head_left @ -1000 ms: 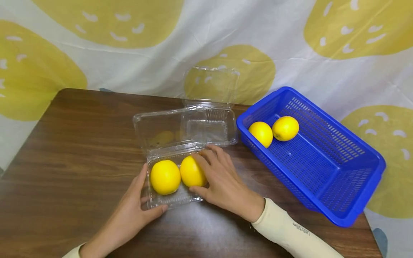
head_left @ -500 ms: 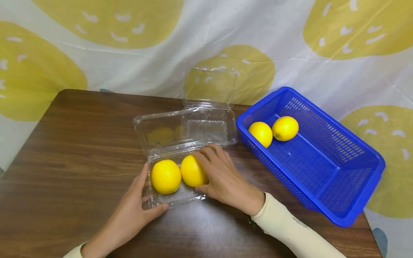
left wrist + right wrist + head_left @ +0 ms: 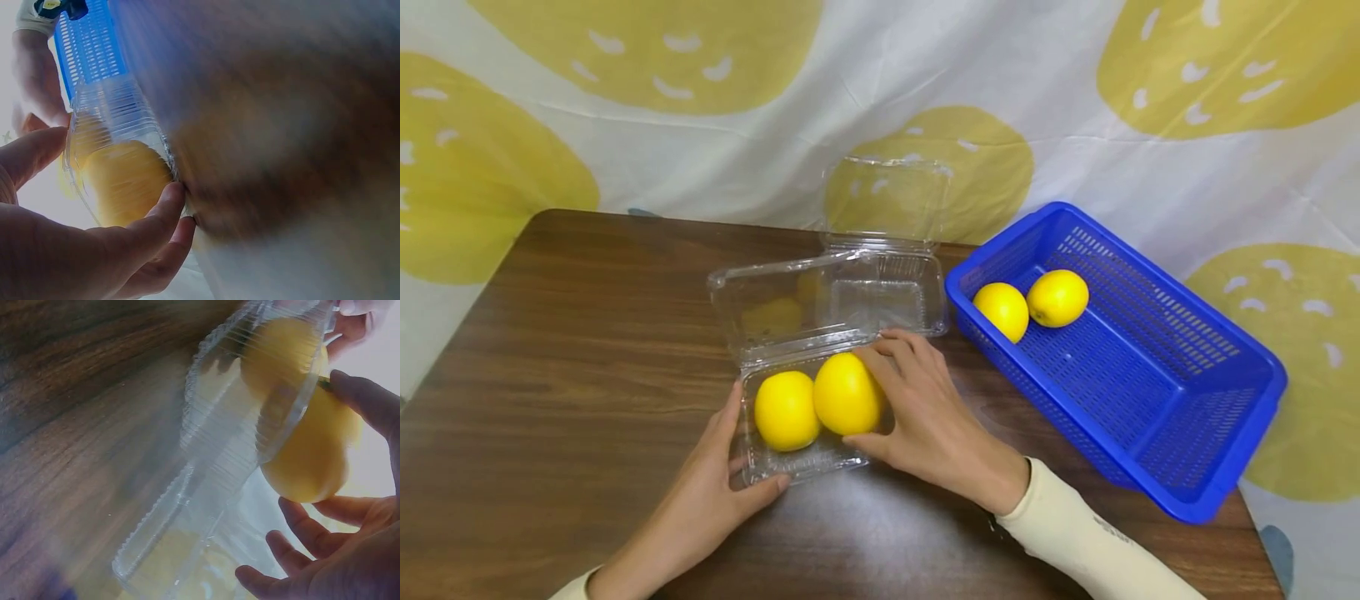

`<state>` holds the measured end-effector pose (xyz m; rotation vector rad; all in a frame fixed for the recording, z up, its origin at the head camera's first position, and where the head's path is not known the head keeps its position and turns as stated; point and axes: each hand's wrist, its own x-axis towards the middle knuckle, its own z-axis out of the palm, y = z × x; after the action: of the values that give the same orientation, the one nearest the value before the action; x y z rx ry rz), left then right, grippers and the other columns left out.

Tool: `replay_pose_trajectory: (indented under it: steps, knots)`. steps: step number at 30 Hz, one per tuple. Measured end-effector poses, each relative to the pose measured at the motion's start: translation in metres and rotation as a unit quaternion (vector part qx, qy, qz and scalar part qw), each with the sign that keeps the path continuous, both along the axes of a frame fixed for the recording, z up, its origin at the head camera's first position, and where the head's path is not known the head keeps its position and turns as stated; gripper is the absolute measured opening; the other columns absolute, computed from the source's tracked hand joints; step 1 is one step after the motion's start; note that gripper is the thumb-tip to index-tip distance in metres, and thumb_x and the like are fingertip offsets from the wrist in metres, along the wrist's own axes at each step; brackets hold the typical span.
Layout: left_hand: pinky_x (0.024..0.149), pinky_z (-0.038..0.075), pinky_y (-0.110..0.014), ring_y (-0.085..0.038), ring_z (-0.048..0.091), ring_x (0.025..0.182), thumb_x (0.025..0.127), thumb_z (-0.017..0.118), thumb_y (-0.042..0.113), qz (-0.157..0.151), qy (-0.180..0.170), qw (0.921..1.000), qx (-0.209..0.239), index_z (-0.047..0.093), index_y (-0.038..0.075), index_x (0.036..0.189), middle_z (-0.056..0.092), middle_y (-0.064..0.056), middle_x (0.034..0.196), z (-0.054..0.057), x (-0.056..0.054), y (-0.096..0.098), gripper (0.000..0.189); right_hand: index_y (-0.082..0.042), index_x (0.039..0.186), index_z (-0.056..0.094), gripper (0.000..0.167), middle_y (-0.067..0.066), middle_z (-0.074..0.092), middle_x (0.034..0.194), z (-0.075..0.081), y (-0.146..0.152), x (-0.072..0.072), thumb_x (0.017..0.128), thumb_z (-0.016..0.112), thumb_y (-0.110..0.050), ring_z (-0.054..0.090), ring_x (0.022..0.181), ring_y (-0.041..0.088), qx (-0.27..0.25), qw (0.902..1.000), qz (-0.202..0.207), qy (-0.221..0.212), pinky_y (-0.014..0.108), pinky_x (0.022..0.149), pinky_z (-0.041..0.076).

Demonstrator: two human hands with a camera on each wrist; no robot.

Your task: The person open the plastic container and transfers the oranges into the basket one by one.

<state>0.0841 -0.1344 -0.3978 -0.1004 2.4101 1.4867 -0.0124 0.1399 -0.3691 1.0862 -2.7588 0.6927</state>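
Note:
My left hand point(image 3: 711, 479) grips the left end of a clear plastic clamshell box point(image 3: 823, 462), with the thumb at its front edge and the fingers along the left side. The box's lid point(image 3: 775, 308) stands open behind it. In the box's left part sits one lemon point(image 3: 787, 412). My right hand point(image 3: 925, 417) holds a second lemon point(image 3: 847, 395) between thumb and fingers. In the right wrist view that held lemon point(image 3: 306, 456) stands partly above the box rim, with the thumb on one side and fingertips under the other. Both lemons overlap in the head view.
Behind to the right stands another clear clamshell box point(image 3: 883, 300), lid up, with nothing in it. A blue plastic basket point(image 3: 1157, 492) at the right holds two lemons point(image 3: 1057, 298) at its far left end. A patterned curtain point(image 3: 737, 142) hangs behind the wooden table point(image 3: 587, 333).
The lemon in my right hand has come up and slightly left, now overlapping the other one. The left hand keeps its hold on the box.

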Motion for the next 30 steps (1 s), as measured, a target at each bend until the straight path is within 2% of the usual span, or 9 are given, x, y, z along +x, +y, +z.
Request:
replay_pose_trajectory:
  steps: [6, 13, 20, 26, 30]
  knots:
    - [0.11, 0.057, -0.054, -0.054, 0.062, 0.135, 0.092, 0.092, 0.024, 0.002, 0.009, 1.0, 0.004, -0.003, 0.019, 0.179, 0.017, -0.031, 0.178, -0.001, 0.0, 0.001, 0.129, -0.01, 0.151, 0.06, 0.096, 0.014, 0.06, 0.145, 0.009, 0.007, 0.007, 0.073, 0.104, -0.044, 0.044, 0.149, 0.034, -0.03, 0.9994, 0.004, 0.016, 0.061, 0.119, 0.043]
    - [0.111, 0.056, -0.055, -0.05, 0.063, 0.134, 0.091, 0.093, 0.021, 0.008, 0.024, 0.9997, 0.001, -0.001, 0.013, 0.178, 0.038, -0.03, 0.166, -0.003, 0.0, 0.003, 0.129, -0.01, 0.152, 0.06, 0.097, 0.013, 0.06, 0.141, 0.021, 0.022, 0.018, 0.073, 0.104, -0.046, 0.045, 0.148, 0.033, -0.049, 0.9985, 0.0, 0.025, 0.059, 0.119, 0.044]
    - [0.112, 0.056, -0.054, -0.048, 0.061, 0.137, 0.089, 0.094, 0.02, 0.008, 0.047, 0.9989, -0.001, 0.002, 0.009, 0.178, 0.042, -0.029, 0.164, -0.004, 0.0, 0.003, 0.128, -0.007, 0.146, 0.063, 0.096, 0.013, 0.062, 0.14, 0.041, 0.043, 0.027, 0.067, 0.107, -0.039, 0.049, 0.144, 0.036, -0.074, 0.9961, -0.008, 0.048, 0.058, 0.119, 0.045]
    - [0.112, 0.055, -0.055, -0.049, 0.061, 0.136, 0.089, 0.094, 0.019, 0.01, 0.049, 0.9987, 0.0, 0.002, 0.009, 0.178, 0.041, -0.031, 0.164, -0.003, 0.0, 0.004, 0.128, -0.003, 0.145, 0.064, 0.095, 0.016, 0.064, 0.142, 0.055, 0.057, 0.029, 0.065, 0.106, -0.032, 0.052, 0.141, 0.038, -0.09, 0.9928, -0.021, 0.077, 0.061, 0.115, 0.049]
    - [0.112, 0.055, -0.055, -0.049, 0.06, 0.138, 0.09, 0.094, 0.019, 0.008, 0.049, 0.9987, -0.002, 0.001, 0.009, 0.178, 0.039, -0.031, 0.166, -0.003, 0.0, 0.003, 0.128, -0.003, 0.145, 0.064, 0.093, 0.015, 0.063, 0.143, 0.063, 0.063, 0.029, 0.066, 0.105, -0.031, 0.052, 0.139, 0.037, -0.092, 0.9926, -0.025, 0.075, 0.056, 0.115, 0.048]
